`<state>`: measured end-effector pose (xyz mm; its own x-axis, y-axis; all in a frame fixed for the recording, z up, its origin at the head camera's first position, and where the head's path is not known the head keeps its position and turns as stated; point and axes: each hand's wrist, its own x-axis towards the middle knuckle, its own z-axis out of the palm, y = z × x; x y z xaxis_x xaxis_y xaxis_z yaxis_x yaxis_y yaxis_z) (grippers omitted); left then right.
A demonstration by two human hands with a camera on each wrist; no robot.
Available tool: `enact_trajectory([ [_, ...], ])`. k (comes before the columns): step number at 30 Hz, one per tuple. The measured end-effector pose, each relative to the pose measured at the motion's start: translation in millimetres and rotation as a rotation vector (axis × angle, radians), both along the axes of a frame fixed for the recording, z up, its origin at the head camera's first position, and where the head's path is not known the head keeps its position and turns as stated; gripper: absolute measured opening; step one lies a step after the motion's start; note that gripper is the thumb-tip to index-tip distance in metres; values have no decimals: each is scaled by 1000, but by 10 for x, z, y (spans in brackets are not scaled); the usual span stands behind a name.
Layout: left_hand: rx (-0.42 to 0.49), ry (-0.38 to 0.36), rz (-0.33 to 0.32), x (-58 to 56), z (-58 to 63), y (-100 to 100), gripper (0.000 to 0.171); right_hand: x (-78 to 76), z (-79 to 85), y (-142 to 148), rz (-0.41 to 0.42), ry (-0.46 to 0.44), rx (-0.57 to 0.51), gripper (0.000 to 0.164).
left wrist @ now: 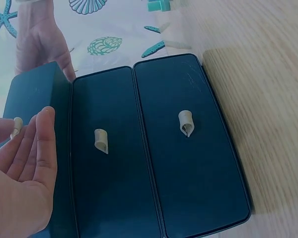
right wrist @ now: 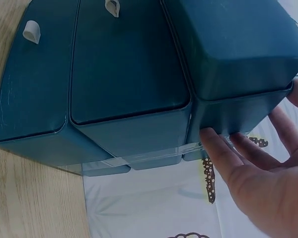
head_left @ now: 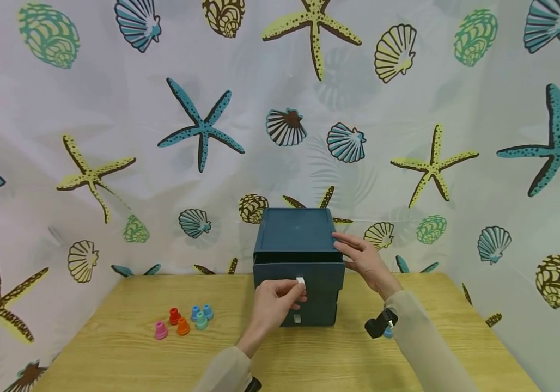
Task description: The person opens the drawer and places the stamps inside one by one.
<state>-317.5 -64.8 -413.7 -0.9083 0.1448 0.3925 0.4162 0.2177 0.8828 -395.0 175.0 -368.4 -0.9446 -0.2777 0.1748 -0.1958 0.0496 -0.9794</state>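
A dark blue three-drawer cabinet stands on the table. Its top drawer is pulled part of the way out, leaving a dark gap under the cabinet's top. My left hand pinches the white pull tab of that drawer between thumb and fingers. The two lower drawers, each with a pale loop tab, are closed in the left wrist view. With fingers extended, my right hand touches the cabinet's right side near the top; in the right wrist view its fingertips lie against the side wall.
On the wooden table, left of the cabinet, sit several small cone-shaped pieces, among them a pink one, a red one and an orange one. A blue piece shows beside the right wrist. A patterned cloth hangs behind.
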Motion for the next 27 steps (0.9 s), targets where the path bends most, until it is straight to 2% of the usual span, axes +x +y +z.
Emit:
enact_trajectory([
  [8,-36,-5,1,82,0,0,23,18,-5,-1,-1,-8,-8,52],
  [14,-97,37,5,164,-25,-29,23,25,-27,-16,9,-14,-6,53],
  [21,-62,37,-42,174,0,-32,25,22,6,5,1,11,-15,52],
  [27,-75,38,-52,200,-15,-31,24,24,13,24,7,-4,-22,54],
])
